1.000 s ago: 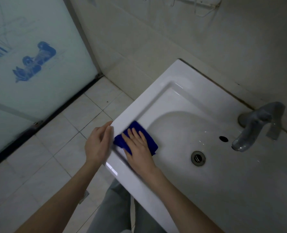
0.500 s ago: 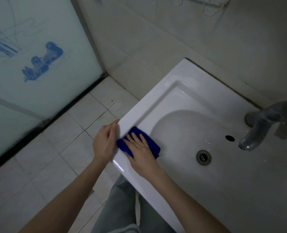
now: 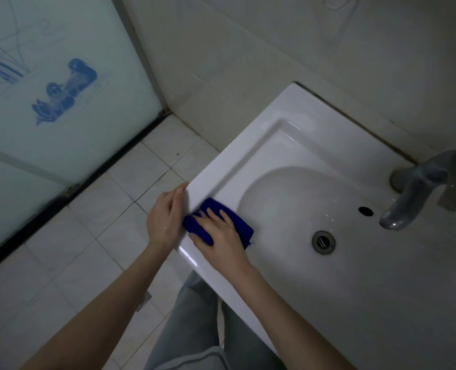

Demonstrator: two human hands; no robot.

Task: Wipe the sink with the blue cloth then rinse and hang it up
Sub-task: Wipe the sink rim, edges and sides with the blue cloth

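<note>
At the far left, a frosted glass door (image 3: 61, 102) with a blue drawing is being seen above the tiled floor (image 3: 88, 236). The left hand (image 3: 165, 220) is being laid flat against the left outer edge of the white sink (image 3: 288, 145), fingers straight, nothing being gripped. Just to its right, the blue cloth (image 3: 237, 222) is being pressed on the near-left rim by the right hand (image 3: 221, 236), open and spread over it. Further right, the drain (image 3: 323, 242), the overflow hole (image 3: 365, 211) and the grey faucet (image 3: 413, 193) are being shown.
</note>
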